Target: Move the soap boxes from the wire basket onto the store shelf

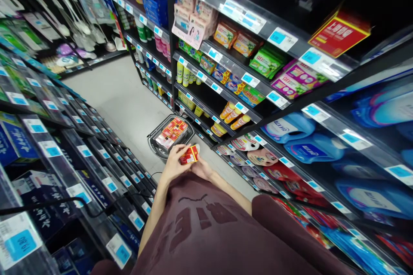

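In front of my body I hold a small red soap box [189, 155] with yellow edges and a pale label. My left hand [174, 162] grips it from the left, fingers bent over its upper side. At its right end is my right hand [202, 167], closed against the box, with some fingers hidden behind it. Just beyond my hands, a dark shopping basket [155, 142] rests on the floor. Inside it lie several red boxes [176, 128] and a paler pinkish pack [164, 141]. A similar red box [340, 32] stands on the upper right shelf.
Shelves of packed soaps [245, 44] and blue detergent bottles [314, 146] line my right side. Shelving with price tags [85, 151] runs close on my left. Between them is a narrow pale floor [119, 94]. A black cable [64, 200] crosses at lower left.
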Available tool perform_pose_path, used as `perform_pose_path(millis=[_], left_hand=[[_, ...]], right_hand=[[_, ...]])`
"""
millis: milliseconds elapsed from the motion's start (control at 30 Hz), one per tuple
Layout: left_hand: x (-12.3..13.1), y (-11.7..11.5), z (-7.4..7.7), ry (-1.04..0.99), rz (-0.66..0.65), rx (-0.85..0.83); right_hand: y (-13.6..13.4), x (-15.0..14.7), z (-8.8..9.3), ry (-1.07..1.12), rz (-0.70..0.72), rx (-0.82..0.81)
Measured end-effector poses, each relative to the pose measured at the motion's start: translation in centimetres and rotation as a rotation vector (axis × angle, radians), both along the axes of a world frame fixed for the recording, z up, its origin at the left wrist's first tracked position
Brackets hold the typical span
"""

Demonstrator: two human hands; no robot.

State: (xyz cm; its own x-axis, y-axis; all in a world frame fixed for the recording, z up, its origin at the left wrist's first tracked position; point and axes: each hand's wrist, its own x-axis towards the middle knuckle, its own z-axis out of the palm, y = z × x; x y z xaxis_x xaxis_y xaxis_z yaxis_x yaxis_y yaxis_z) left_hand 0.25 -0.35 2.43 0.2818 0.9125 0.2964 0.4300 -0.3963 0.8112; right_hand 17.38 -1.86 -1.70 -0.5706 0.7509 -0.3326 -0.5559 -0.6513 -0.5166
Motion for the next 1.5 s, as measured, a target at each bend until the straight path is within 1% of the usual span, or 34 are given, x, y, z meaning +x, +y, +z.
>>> perform_pose_path(millis=[133,267,533,833,1000,1100,1500], left_hand=[[0.1,0.0,0.0,-0.032,0.011,-0.009],[-0.1,0.2,-0.2,-0.073,0.041,0.003],[-0.1,0.2,-0.3,-0.092,0.022,-0.035],[-0.2,0.1,-0.7,-0.095,0.049,-0.042],[-0.2,0.1,-0.5,-0.08,0.067,-0.021],[-0.2,0.1,-0.4,-0.075,0.072,-0.01],[-0.2,-0.1,-0.2,-0.078,0.072,-0.03]], right_hand=[[0.6,0.1,1.2,0.034,-0.065,-0.062],[1.1,0.5,2.4,0.096,-0.089,-0.061],[1.1,0.8,3.3,0.141,-0.076,-0.148],[1.2,0.7,3.7,0.093,-0.093,-0.171],[1.1,0.7,3.5,0.131,-0.087,-0.141],[1.1,0.8,3.4,0.16,-0.085,-0.15],[1.2,0.9,3.4,0.15,-0.069,-0.178]])
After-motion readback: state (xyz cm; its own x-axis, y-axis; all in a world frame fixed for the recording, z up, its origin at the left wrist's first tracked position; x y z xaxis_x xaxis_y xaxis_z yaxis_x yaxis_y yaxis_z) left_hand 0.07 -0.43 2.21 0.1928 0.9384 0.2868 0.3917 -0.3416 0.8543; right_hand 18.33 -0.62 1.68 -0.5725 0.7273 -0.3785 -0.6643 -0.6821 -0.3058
